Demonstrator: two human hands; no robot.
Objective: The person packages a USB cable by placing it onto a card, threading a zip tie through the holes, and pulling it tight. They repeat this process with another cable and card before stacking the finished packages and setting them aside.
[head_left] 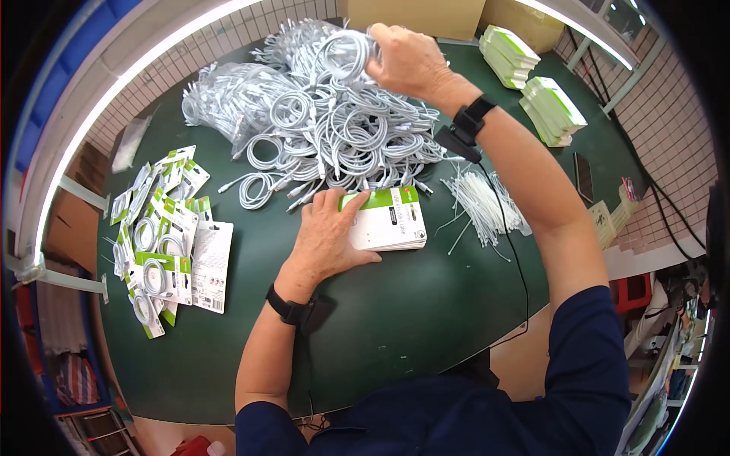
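My left hand [325, 234] rests around the left end of a stack of white and green packaging cards [395, 220], its fingers over the far edge and its thumb along the near side. Beyond it, my right hand [411, 62] is closed on a coiled white cable [344, 57], raised over the far part of the heap. That heap of coiled white cables [357, 129] spreads across the back of the green table [365, 327]. Some cables lie in a clear plastic bag [236, 99] at its left. The fingertips of my right hand are partly hidden.
Cards with cables attached [163, 235] are piled at the left. White zip ties [487, 201] lie right of the stack. Two more card stacks [551, 110] and a phone [583, 176] sit at the far right. A thin black cord [517, 262] hangs from my right wristband.
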